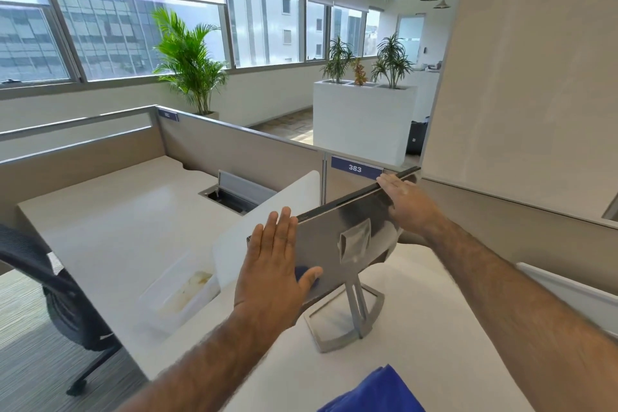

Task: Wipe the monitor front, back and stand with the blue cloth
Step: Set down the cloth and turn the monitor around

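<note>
Black mesh is seen at the far left, where one chair (60,294) is parked beside the neighbouring desk. One clear tray (177,294) with brown staining is set against one white divider (267,211). One palm (190,57) is placed by the windows behind.

Two bare hands are counted. The left hand (271,264) is laid flat on the back of the monitor (329,227) near its left edge, fingers straight and close together, thumb spread to the side. A small dark-blue patch of cloth (306,273) is pressed under the palm and thumb.

One monitor is stood on the white desk (434,344), just right of the divider. Its silver back is turned to the camera and its screen is faced away, toward the partition. Its long axis is run from lower left to upper right in the view, and the panel is tilted. It is carried on one grey stand (357,301), whose open-framed base is rested on the desk.

The right hand (406,204) is placed on the monitor's upper right edge, fingers together and stretched along it; the thumb is hidden, so a grip cannot be told. One tag marked 383 (355,168) is fixed just behind. One planter (361,120) with three plants is seen beyond.

Bright blue fabric (378,391) is cut off by the bottom edge; whether it is a second cloth cannot be told.
</note>
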Action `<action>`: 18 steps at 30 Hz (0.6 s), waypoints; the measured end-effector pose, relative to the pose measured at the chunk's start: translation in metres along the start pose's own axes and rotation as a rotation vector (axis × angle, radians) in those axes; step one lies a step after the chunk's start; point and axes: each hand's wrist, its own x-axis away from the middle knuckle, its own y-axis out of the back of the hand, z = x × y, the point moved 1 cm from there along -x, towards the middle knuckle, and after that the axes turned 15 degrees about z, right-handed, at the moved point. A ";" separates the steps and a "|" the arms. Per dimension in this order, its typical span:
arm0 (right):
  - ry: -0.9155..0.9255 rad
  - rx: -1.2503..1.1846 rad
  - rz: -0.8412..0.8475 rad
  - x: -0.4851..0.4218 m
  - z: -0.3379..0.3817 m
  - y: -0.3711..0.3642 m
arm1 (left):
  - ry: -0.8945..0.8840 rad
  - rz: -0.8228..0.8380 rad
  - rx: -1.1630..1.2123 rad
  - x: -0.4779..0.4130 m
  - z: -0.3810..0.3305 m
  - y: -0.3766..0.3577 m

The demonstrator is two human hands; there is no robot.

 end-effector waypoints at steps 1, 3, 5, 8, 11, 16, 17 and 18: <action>-0.009 0.006 -0.012 0.002 0.002 -0.001 | 0.016 0.002 0.004 -0.004 0.004 0.000; -0.022 0.035 -0.028 0.006 0.006 -0.003 | 0.048 0.005 0.017 -0.011 0.009 0.003; -0.036 0.076 -0.048 0.009 0.010 -0.003 | 0.070 0.008 0.013 -0.015 0.010 0.004; -0.032 0.114 -0.067 0.012 0.010 -0.001 | 0.082 0.015 0.048 -0.020 0.008 0.003; 0.006 0.109 -0.049 0.012 0.006 0.011 | 0.079 -0.003 0.112 -0.022 0.006 0.002; -0.086 0.027 0.131 0.008 -0.017 0.022 | 0.126 -0.031 0.193 -0.023 0.001 -0.006; -0.090 0.013 0.142 0.006 -0.022 0.022 | 0.129 -0.038 0.196 -0.025 0.000 -0.007; -0.088 0.011 0.144 0.005 -0.026 0.021 | 0.128 -0.043 0.192 -0.026 0.000 -0.008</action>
